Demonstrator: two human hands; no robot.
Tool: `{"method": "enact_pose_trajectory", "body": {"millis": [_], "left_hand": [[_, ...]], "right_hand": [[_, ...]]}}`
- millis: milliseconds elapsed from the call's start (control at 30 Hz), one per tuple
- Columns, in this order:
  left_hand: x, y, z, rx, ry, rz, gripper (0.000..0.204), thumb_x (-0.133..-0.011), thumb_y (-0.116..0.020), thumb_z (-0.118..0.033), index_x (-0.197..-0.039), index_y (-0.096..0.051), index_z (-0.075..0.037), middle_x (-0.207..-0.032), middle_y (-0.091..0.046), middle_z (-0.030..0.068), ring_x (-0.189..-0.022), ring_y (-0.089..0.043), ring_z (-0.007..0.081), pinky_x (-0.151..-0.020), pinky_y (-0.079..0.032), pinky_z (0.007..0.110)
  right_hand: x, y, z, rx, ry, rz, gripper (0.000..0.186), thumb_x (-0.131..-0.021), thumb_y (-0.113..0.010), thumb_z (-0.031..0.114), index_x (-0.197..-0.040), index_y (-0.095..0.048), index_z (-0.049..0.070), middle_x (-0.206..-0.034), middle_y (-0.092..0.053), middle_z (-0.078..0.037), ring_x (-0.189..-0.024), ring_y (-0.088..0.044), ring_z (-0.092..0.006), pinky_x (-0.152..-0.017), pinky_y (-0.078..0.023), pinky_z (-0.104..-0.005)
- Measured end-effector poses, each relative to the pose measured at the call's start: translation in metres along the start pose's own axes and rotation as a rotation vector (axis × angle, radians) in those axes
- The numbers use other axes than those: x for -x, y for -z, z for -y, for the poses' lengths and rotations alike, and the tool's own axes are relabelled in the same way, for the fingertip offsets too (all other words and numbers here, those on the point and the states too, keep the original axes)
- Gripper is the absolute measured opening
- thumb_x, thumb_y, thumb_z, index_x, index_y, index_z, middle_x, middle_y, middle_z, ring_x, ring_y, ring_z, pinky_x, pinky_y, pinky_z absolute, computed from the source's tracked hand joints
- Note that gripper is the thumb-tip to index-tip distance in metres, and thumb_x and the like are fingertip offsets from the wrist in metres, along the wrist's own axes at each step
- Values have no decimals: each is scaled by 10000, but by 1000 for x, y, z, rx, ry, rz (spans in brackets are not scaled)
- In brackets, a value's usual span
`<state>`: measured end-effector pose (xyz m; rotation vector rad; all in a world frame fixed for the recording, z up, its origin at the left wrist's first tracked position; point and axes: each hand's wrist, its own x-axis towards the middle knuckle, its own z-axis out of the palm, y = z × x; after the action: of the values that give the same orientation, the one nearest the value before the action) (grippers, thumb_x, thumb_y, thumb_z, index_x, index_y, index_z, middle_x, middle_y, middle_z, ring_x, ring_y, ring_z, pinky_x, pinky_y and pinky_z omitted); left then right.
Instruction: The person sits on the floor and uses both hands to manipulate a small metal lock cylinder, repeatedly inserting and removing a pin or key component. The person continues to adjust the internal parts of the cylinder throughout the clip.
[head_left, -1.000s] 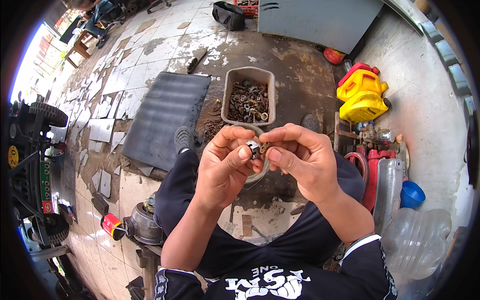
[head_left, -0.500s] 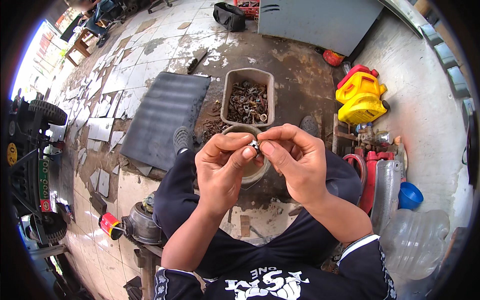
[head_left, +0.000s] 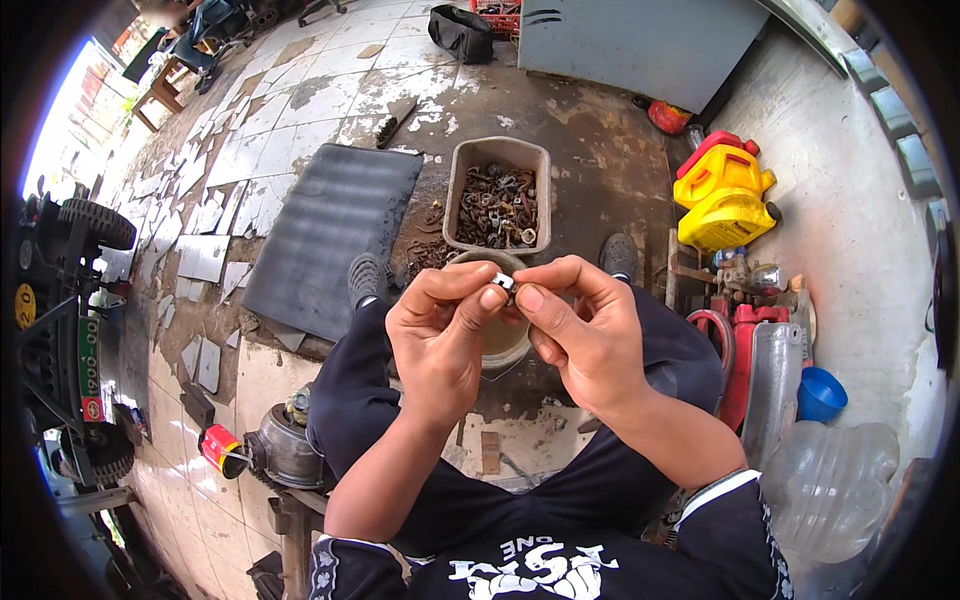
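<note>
Pinched between the fingertips of both hands is a small shiny metal nut [head_left: 504, 282], partly covered by fingers. My left hand [head_left: 440, 330] grips it from the left with thumb and forefinger. From the right, the thumb and forefinger of my right hand [head_left: 595, 335] close on its other side. Below the hands stands a round bucket [head_left: 507, 360] with murky liquid, largely hidden by them. Just beyond it, a grey rectangular tub [head_left: 546, 190] holds many rusty bolts, nuts and other small metal parts. More rusty pieces [head_left: 424, 255] lie on the floor left of the tub.
A black rubber mat [head_left: 330, 235] lies to the left, with a brush [head_left: 395, 125] beyond it. Yellow jugs [head_left: 722, 200], a red jack-like tool [head_left: 742, 360], a blue bowl [head_left: 821, 394] and a clear plastic bottle [head_left: 835, 485] line the right wall. A red can [head_left: 220, 450] is at left.
The nut has turned slightly in my fingers, showing a brighter face. Both hands stay over the bucket; my right fingers have shifted a little.
</note>
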<state>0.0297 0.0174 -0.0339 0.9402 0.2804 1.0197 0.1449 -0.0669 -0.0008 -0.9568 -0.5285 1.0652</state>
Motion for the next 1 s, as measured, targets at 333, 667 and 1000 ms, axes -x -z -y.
{"method": "enact_pose_trajectory", "body": {"millis": [333, 667, 1000], "left_hand": [[-1, -3, 1, 40, 10, -9, 132, -870, -660, 38, -1000, -642, 55, -1010, -657, 153, -816, -662, 176, -727, -559, 287], [1, -7, 4, 61, 92, -42, 141, -868, -667, 30, -1005, -642, 54, -948, -669, 133, -798, -661, 181, -716, -557, 290], [2, -4, 9, 26, 106, -53, 155, -873, -670, 11, -1020, -639, 51, -944, -675, 121, -787, -655, 173, -716, -552, 289]], "right_hand": [[1, 1, -1, -14, -56, -42, 169, -911, -664, 100, -1029, -650, -20, -789, -668, -46, -546, -497, -25, -472, -366, -161], [-2, 5, -4, -95, -23, -45, 163, -909, -666, 96, -1025, -649, -19, -774, -655, -45, -511, -480, -26, -441, -344, -161], [-3, 4, -9, 10, 27, -83, 151, -909, -668, 94, -1009, -649, -17, -756, -654, -42, -523, -492, -24, -452, -360, -162]]}}
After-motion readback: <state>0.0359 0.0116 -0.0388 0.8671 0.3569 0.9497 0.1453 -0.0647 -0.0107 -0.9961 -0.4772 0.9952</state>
